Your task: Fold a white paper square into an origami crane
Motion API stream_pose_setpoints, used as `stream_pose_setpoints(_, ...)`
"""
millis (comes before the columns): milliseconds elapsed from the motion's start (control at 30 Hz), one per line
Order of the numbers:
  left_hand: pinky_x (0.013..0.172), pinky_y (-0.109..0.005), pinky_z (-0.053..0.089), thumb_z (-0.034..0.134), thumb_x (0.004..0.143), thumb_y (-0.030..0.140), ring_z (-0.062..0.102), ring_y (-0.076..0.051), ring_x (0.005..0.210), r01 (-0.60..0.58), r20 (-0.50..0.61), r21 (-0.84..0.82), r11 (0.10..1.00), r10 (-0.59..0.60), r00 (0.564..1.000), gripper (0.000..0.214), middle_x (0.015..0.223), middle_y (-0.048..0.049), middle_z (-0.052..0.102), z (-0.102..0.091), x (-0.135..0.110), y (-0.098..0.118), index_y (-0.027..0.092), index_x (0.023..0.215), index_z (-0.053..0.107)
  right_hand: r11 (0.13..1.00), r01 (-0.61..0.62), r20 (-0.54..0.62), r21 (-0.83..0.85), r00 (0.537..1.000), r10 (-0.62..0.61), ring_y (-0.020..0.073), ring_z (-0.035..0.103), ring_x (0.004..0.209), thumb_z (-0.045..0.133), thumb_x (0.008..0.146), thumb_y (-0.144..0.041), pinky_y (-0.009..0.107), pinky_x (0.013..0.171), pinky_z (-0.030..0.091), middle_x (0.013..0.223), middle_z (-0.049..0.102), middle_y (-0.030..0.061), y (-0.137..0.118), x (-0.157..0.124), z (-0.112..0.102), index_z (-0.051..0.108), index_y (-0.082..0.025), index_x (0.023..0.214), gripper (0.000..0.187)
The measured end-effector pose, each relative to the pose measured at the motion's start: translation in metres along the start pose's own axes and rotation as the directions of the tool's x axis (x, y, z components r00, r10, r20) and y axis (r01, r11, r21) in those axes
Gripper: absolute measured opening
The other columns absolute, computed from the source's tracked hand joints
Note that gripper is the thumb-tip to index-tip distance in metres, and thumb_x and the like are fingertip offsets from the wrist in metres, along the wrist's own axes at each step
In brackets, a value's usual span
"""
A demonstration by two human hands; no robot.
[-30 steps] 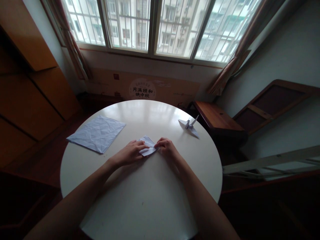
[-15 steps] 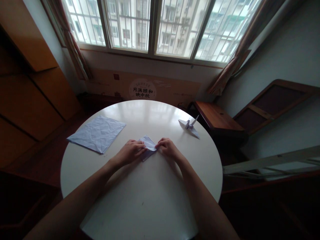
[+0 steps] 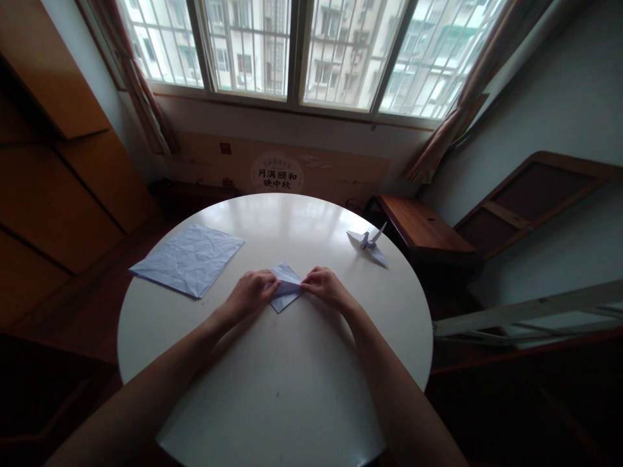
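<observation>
Folded paper (image 3: 286, 301): lying on the tabletop (image 3: 277, 363) between both hands, roughly diamond-shaped, folded across the middle; might end up skewed if pulled unevenly, or torn along a crease if tugged too hard.
Left hand (image 3: 253, 290): curled, pinching the left side between thumb and fingers; could mask a misaligned edge by covering that corner.
Right hand (image 3: 324, 285): closed at the fingertips on the right corner; likely to blunt or crumple that point if pressing too firmly.
Creased paper (image 3: 189, 261): lying flat near the tabletop's left rim; could slide off if bumped.
Paper crane (image 3: 370, 244): resting beyond the right hand; could be bent if brushed by a wide reach.
</observation>
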State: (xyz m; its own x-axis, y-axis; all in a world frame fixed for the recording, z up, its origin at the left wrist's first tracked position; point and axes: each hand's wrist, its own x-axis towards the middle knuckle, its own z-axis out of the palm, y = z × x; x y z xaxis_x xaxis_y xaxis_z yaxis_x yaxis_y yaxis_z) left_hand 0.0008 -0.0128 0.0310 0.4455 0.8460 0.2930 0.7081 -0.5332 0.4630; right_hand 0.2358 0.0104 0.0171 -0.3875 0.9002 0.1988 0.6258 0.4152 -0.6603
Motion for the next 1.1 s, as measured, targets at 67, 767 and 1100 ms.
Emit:
stream_pose_setpoints(67,0.079,-0.025,0.047,0.052,0.092,0.028,0.066,-0.018,0.086,-0.001,-0.014,-0.002,1.0,0.001,1.0,0.019,0.092,-0.0044,0.07,0.003,0.0,-0.004,0.02,0.087,0.069,0.999,-0.008,-0.024,-0.032,1.0,0.007,0.0153,0.058,0.077,0.073,0.078,-0.023,0.026,0.074,0.043,0.079,0.065,0.0043,0.0,0.001,0.003,0.076,-0.019,0.077,0.005)
stream_pose_setpoints(767,0.087,-0.031,0.048,0.054,0.087,0.011,0.062,-0.019,0.094,-0.054,-0.044,-0.044,0.998,0.052,0.998,0.025,0.098,-0.0065,0.068,0.01,0.0,-0.008,0.021,0.104,0.069,0.974,-0.054,-0.048,-0.222,0.998,0.044,0.0179,0.052,0.084,0.071,0.079,-0.026,0.03,0.079,0.037,0.081,0.065,0.0029,-0.006,0.002,0.012,0.072,-0.022,0.08,0.004)
stream_pose_setpoints(1100,0.094,-0.039,0.044,0.059,0.079,0.002,0.056,-0.022,0.106,-0.17,0.083,0.121,0.978,0.161,0.984,0.048,0.119,-0.0031,0.065,0.009,-0.001,-0.012,0.033,0.115,0.067,0.998,0.062,-0.19,0.028,0.98,-0.056,0.0146,0.06,0.079,0.064,0.083,-0.016,0.026,0.073,0.046,0.085,0.064,0.0044,0.0,0.003,0.017,0.075,-0.021,0.09,0.014)
